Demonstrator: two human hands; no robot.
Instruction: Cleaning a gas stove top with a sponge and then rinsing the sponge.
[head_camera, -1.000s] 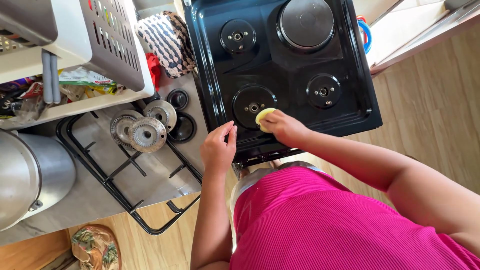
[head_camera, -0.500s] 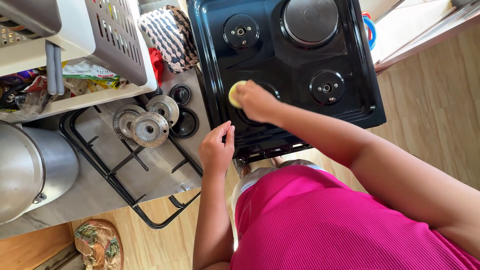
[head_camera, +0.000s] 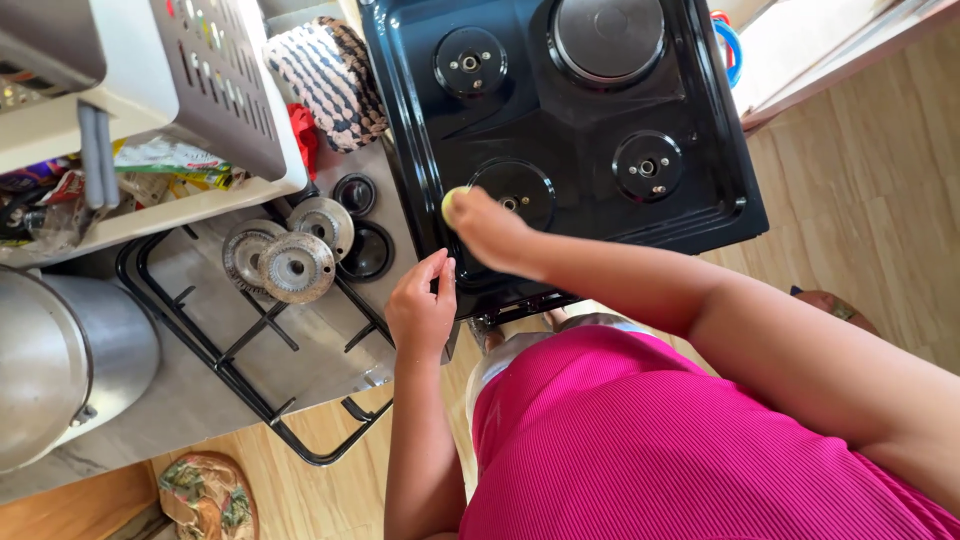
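A black stove top fills the upper middle of the head view, its burner seats bare. My right hand presses a small yellow sponge onto the stove's front left part, beside a round burner seat. My left hand rests with fingers loosely curled on the stove's front left edge and holds nothing. I wear a pink ribbed top.
On the grey counter to the left lie black pan grates, metal burner caps and black burner rings. A large steel pot, a white rack and a woven cloth stand around. Wooden floor lies right.
My right hand has slid the sponge leftward across the stove, from near the front middle burner seat to the front left edge. My left hand stays on the stove's edge.
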